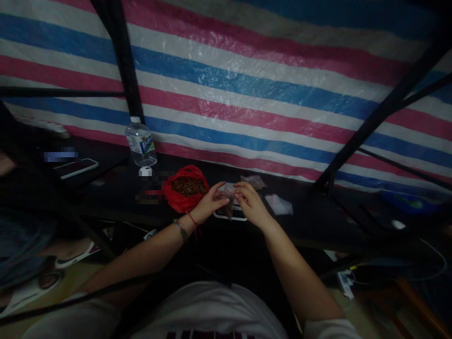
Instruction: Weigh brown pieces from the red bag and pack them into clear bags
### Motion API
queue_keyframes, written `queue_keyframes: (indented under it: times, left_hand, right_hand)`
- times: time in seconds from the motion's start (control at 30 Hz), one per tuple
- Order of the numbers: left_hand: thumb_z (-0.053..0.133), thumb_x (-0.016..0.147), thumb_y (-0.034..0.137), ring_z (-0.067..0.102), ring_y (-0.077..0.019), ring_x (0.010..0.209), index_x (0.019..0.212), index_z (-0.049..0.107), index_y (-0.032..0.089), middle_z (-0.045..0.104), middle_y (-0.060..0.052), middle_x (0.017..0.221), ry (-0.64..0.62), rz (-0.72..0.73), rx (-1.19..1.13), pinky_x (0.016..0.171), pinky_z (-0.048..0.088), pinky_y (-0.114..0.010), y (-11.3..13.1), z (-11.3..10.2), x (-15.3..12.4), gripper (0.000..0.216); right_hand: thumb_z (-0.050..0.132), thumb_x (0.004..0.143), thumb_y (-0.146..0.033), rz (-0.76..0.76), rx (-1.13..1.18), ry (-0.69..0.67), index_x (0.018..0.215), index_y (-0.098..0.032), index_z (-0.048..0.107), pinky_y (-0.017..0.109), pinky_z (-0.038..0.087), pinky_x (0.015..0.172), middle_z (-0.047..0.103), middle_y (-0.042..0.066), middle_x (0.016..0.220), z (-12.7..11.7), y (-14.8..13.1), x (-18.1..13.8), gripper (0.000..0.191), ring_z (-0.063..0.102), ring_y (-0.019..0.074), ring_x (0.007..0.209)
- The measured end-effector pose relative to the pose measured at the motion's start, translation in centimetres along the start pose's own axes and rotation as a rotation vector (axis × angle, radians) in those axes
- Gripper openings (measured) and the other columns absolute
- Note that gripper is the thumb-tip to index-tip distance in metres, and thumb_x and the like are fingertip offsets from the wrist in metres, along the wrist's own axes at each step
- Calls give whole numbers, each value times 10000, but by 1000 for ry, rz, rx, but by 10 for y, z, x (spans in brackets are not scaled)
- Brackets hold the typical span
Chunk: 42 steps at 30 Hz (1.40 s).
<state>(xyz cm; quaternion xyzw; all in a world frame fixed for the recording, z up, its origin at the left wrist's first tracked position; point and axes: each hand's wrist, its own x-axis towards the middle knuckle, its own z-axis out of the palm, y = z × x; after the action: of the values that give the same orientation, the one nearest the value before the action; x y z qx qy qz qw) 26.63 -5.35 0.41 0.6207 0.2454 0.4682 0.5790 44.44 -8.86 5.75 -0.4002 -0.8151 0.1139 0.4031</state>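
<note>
My left hand [209, 205] and my right hand [251, 202] meet over a dark table, both pinching a small clear plastic bag [228, 202] with dark contents. Under the bag lies a small white-rimmed scale or tray [231, 216]. Just left of my left hand sits an open red plastic bag [180, 200] filled with brown seeds or beans [189, 186]. A red string and a bead bracelet circle my left wrist.
A water bottle [141, 141] stands at the back left, its cap [145, 171] beside it. A phone [75, 168] lies further left. Small filled packets [253, 181] and empty clear bags [278, 205] lie right of my hands. A striped tarp [247, 84] hangs behind; cables at right.
</note>
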Motion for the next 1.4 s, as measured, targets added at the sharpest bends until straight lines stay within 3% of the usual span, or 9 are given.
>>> queue_keyframes:
  times: [0.1,0.17,0.27,0.33,0.53,0.7,0.8,1.17,1.4]
  left_hand:
    - [729,696,321,609,-208,1028,1190,540,148,638,-108,1144,-186,-149,-94,917,447,-349,0,-3,-1,556]
    - [750,675,314,635,-202,948,1080,616,128,677,-98,1060,-243,-236,-58,878,468,-343,1,-4,-2,466]
    - [747,675,333,650,-189,854,1000,657,119,704,-78,960,-195,-241,47,815,492,-327,1,-1,-2,399]
    - [742,676,339,650,-189,847,968,669,114,708,-75,940,-156,-192,128,800,498,-317,3,2,-2,375]
    - [695,714,360,652,-180,847,950,672,135,710,-70,945,-120,-67,214,797,509,-313,9,4,0,326]
    - [643,746,397,635,-158,718,831,673,131,695,-45,786,96,1,354,697,512,-281,13,-1,3,281]
    - [648,737,387,622,-145,691,835,664,136,684,-34,773,154,25,366,665,506,-264,16,-1,3,270]
    - [630,742,376,621,-155,676,773,678,141,690,-28,725,239,63,527,650,494,-258,22,-3,4,242]
    - [649,741,403,633,-157,701,831,699,148,708,-39,779,196,109,500,664,506,-260,20,-2,1,275]
  right_hand:
    - [437,894,-204,4,26,-18,855,-194,602,393,376,1003,525,99,1179,-6,-1,-7,170,480,195,1154]
    - [433,893,-216,46,66,15,839,-192,602,399,381,998,539,96,1169,-5,2,-12,179,492,197,1139]
    - [497,862,-276,221,179,69,978,-200,603,375,463,878,593,82,1103,3,10,-16,174,573,187,982]
    - [583,806,-336,359,251,66,1071,-194,591,324,498,739,639,67,1008,8,15,-17,301,605,168,819]
    - [630,755,-395,421,332,40,733,-140,689,236,414,564,639,18,645,9,21,-15,263,552,129,596]
    - [667,721,-396,430,349,71,752,-148,712,243,418,593,666,24,686,8,24,-15,253,566,136,615]
    - [689,697,-387,433,331,113,748,-150,707,252,433,622,669,26,696,9,24,-15,243,578,144,639]
    - [671,710,-377,426,321,191,783,-160,686,258,445,627,684,38,722,6,30,-15,229,600,155,649]
    - [642,740,-372,393,227,231,753,-171,683,272,458,654,674,35,720,5,24,-14,206,596,156,662]
